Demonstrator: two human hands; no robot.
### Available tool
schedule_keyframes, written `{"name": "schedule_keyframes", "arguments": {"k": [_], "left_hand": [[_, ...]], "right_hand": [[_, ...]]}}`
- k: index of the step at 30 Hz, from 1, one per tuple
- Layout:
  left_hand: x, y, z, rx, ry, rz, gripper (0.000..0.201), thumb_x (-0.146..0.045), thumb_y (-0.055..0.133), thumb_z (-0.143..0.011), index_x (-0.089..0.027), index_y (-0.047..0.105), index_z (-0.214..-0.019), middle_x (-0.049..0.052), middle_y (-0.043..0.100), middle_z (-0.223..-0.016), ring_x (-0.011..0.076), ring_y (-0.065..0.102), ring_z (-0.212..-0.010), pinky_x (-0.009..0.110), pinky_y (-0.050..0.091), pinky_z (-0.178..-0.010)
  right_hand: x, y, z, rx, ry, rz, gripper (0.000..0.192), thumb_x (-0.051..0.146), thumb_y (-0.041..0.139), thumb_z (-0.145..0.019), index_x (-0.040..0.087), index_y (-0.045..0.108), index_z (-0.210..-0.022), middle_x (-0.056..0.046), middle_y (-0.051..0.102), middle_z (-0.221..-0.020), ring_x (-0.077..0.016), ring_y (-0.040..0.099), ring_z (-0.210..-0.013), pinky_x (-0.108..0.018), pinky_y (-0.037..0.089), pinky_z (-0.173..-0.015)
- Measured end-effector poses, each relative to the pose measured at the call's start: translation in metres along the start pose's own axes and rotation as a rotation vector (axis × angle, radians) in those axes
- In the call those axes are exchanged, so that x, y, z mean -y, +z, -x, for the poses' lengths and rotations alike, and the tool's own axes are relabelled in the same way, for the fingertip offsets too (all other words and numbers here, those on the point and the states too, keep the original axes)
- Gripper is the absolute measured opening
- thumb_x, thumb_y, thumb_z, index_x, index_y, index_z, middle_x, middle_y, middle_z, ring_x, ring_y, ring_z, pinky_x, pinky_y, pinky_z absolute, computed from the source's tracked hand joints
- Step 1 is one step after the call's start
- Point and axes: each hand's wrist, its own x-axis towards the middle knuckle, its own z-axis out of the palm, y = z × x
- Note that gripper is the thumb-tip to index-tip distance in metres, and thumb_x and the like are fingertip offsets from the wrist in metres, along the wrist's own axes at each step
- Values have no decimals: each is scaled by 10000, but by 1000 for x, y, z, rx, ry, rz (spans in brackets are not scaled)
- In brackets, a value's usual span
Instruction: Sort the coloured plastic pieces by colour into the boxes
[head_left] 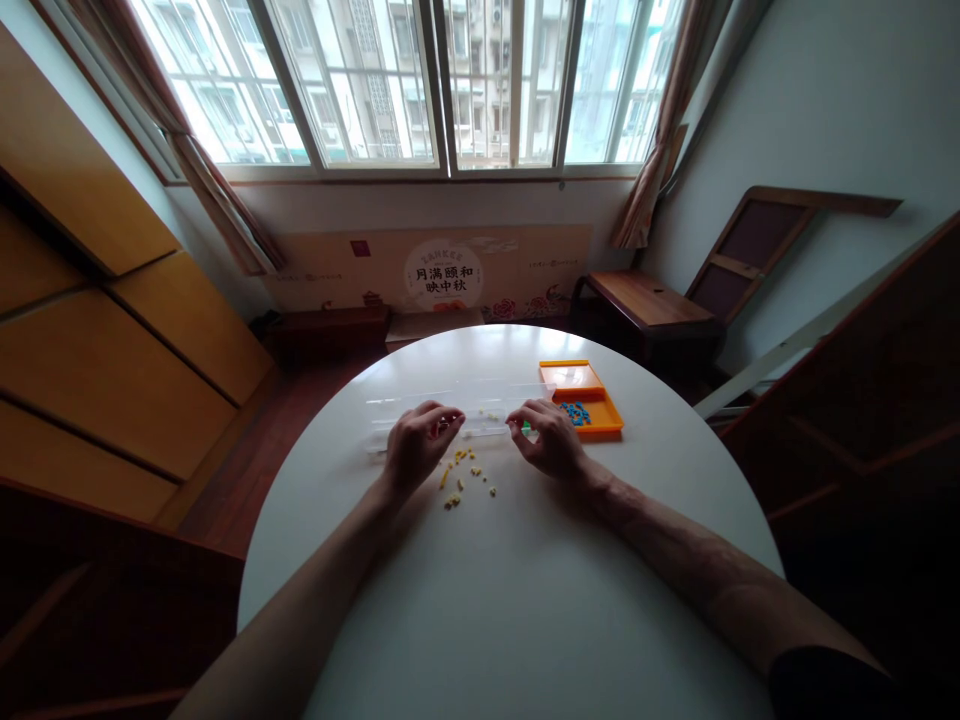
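My left hand [420, 442] is closed in a pinch above the near side of a clear plastic tray [381, 410]; anything between the fingertips is too small to make out. Facing it, my right hand [551, 438] also pinches with thumb and forefinger, and I cannot tell what it holds. Under the right hand a bit of something green [527, 428] shows. Small pale pieces [489, 414] lie in the tray between the hands. Closer to me, several small yellow pieces [445, 478] and cream pieces [453, 500] are scattered on the white round table [525, 600].
An orange case [611, 415] lies open at the right, beyond my right hand, with small blue pieces [576, 413] inside. Behind the table are a wooden chair [649, 300] and a window [442, 90]; wooden cabinets [112, 350] stand at the left.
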Motion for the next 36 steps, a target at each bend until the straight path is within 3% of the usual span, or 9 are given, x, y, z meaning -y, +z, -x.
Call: {"name": "schedule_keyframes", "arguments": {"k": [8, 12, 17, 22, 27, 32, 36], "left_hand": [[3, -3, 5, -18, 4, -115, 213, -350, 683, -1077, -231, 851, -1025, 38, 785, -946, 147, 642, -726, 294, 498, -747], [4, -17, 9, 113, 62, 17, 212, -353, 700, -1046, -214, 835, -960, 43, 767, -900, 121, 590, -656, 266, 498, -671], [2, -34, 10, 356, 155, 182, 145, -322, 758, -974, -210, 823, -909, 44, 725, -817, 134, 603, -688, 251, 498, -638], [-1, -41, 11, 512, 134, 259, 135, -328, 829, -899, -214, 839, -971, 39, 715, -851, 131, 591, -704, 244, 468, -625], [-1, -42, 13, 541, 125, 253, 119, -290, 811, -891, -232, 864, -980, 42, 730, -869, 131, 597, -701, 246, 467, -634], [-5, -46, 12, 564, 131, 254, 119, -315, 825, -902, -249, 875, -987, 49, 768, -924, 144, 645, -748, 258, 528, -718], [-5, -45, 10, 613, 135, 268, 104, -326, 815, -943, -239, 873, -953, 49, 765, -909, 139, 655, -755, 247, 510, -710]], "right_hand": [[1, 0, 1, 22, -36, -29, 118, 186, 679, -1005, 236, 718, -905, -44, 740, -909, -231, 671, -892, -371, 517, -872], [3, -3, 1, 78, -104, -61, 104, 170, 684, -997, 240, 725, -933, -38, 723, -883, -216, 669, -856, -345, 524, -829], [18, -21, 2, 326, -304, -211, 62, 260, 754, -992, 263, 743, -1053, -50, 768, -1035, -220, 708, -959, -356, 578, -892], [30, -31, 3, 443, -324, -300, 137, 366, 792, -1003, 286, 791, -1114, -53, 777, -1084, -211, 723, -980, -364, 597, -917], [30, -25, 3, 504, -388, -361, 117, 283, 742, -1043, 319, 829, -1112, -28, 785, -1068, -183, 722, -947, -339, 592, -911], [28, -25, 3, 547, -345, -377, 163, 235, 675, -1080, 301, 820, -1115, -37, 790, -1097, -179, 730, -984, -335, 597, -952], [23, -19, 5, 506, -411, -283, 195, 233, 603, -1121, 248, 796, -1144, -77, 782, -1148, -190, 716, -996, -334, 600, -924]]}}
